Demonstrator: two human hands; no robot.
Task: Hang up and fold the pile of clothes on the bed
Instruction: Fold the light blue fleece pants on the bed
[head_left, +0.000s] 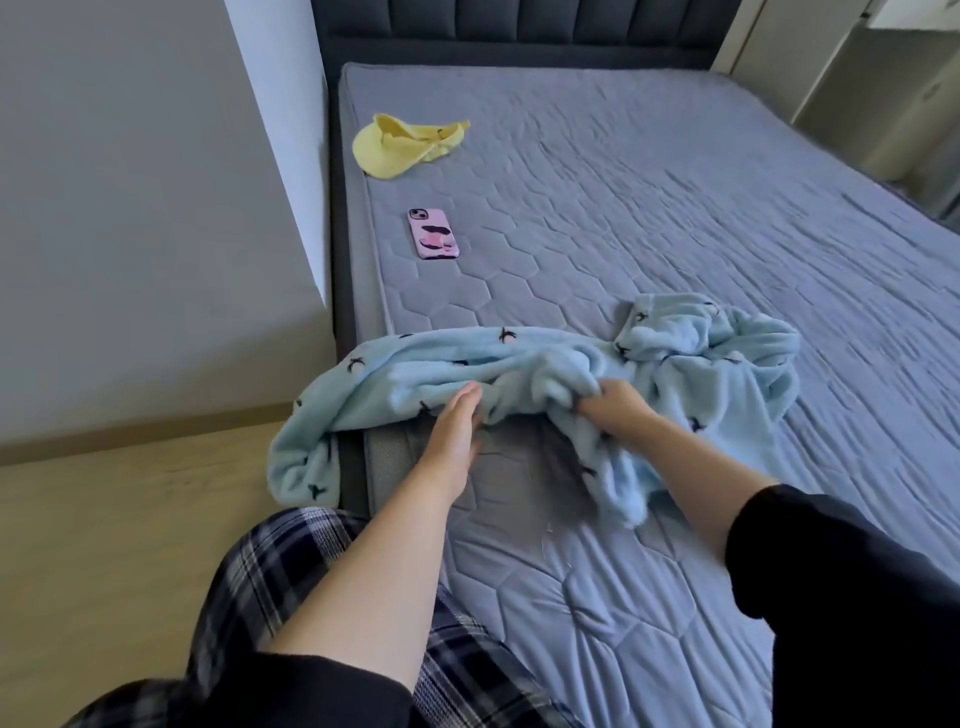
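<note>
My left hand (457, 426) lies flat, fingers straight, against the light-blue fleece garment (441, 364). My right hand (615, 405) clenches a bunch of it. The garment sprawls crumpled across the bed's (675, 182) near left corner, one end drooping over the edge. Assessment: light, plush and limp, not slippery; best taken at a hem or seam. Farther up the bed's quilted hexagon cover lie a pink-cased phone (434, 234), then a soft yellow cap (400, 148).

— Where's room?
— The grey quilted mattress (675, 208) lies bare to the right.
— What blocks?
— A bunched pale-blue fleece garment (519, 364) across the near corner; a pink-cased phone (434, 234) and crumpled yellow cloth (405, 145), perhaps a cap, along the left edge.
</note>
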